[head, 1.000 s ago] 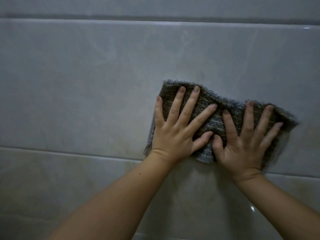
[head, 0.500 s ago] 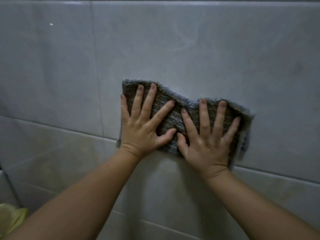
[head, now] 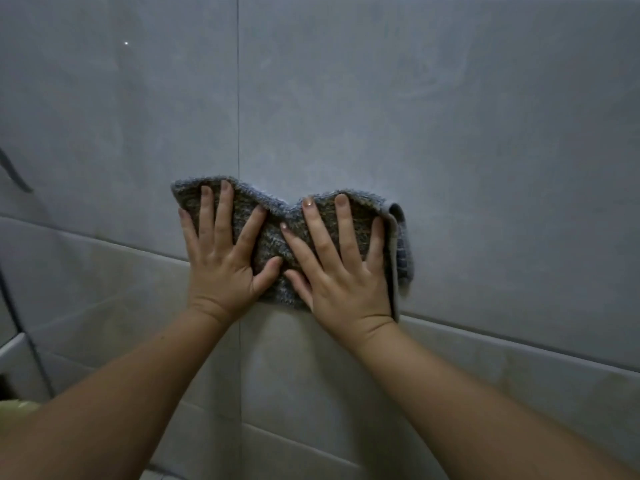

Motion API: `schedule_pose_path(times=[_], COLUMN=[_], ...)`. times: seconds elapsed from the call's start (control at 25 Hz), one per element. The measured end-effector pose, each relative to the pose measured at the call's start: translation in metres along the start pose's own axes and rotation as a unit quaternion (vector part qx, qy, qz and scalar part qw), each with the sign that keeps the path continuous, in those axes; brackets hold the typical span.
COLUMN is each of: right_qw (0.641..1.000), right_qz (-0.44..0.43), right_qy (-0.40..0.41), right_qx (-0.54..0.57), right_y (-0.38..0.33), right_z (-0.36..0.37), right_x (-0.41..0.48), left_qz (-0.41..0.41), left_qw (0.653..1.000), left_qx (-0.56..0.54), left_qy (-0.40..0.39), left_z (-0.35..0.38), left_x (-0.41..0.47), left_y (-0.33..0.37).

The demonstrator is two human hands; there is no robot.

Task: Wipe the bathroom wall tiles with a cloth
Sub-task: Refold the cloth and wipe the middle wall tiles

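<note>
The fingers (head: 224,216) of the left hand (head: 221,268) are held straight and spread, laid flat on the cloth (head: 273,233); nothing is gripped. The fingers (head: 343,223) of the right hand (head: 343,275) are likewise extended and fanned out, pressed flat against the same cloth. The two thumbs are brought close together at the lower middle of the cloth, nearly touching.

The cloth, a grey, coarse-textured piece, is held against the wall tiles (head: 450,133) under both palms. Its upper edge is dipped between the two hands, forming two raised humps. Its right edge is folded over and hangs loose just beside the right little finger. The left part of the cloth is crossed by a vertical grout line (head: 238,98), and its lower edge is located at a horizontal grout line (head: 519,336) that separates the upper grey tile row from a lower, slightly browner row.

Both bare forearms are extended from the near bottom corners toward the wall. At the far left edge, a thin dark hose or cord (head: 20,327) is seen running down the wall; its nature cannot be determined. A small yellowish-green object (head: 17,408) is partly visible at the lower left, beside the left forearm.
</note>
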State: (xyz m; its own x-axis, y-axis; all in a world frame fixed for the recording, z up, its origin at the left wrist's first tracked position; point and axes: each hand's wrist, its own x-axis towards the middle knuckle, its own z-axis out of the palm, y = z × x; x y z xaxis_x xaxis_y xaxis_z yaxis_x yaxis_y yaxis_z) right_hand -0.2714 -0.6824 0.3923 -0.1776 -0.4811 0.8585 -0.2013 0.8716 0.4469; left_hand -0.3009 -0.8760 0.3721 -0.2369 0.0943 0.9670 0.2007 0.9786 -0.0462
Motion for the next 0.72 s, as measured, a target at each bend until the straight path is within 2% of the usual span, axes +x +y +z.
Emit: schedule_pose_path(times=[0.16,0.72], right_qw=[0.999,0.999], right_qz=[-0.043,-0.038], right_qy=[-0.003,0.016], right_qx=[0.002,-0.034], right_y=[0.028,0.159], right_z=[-0.007,-0.054], right_x=[-0.024,-0.111], left_qz=[-0.023,0.008], left_qw=[1.000,0.999], left_qx=[0.000,-0.034], left_qy=[-0.017,0.005], left_z=[0.003,0.008], left_x=[-0.017,-0.015], left_y=[0.034,0.197])
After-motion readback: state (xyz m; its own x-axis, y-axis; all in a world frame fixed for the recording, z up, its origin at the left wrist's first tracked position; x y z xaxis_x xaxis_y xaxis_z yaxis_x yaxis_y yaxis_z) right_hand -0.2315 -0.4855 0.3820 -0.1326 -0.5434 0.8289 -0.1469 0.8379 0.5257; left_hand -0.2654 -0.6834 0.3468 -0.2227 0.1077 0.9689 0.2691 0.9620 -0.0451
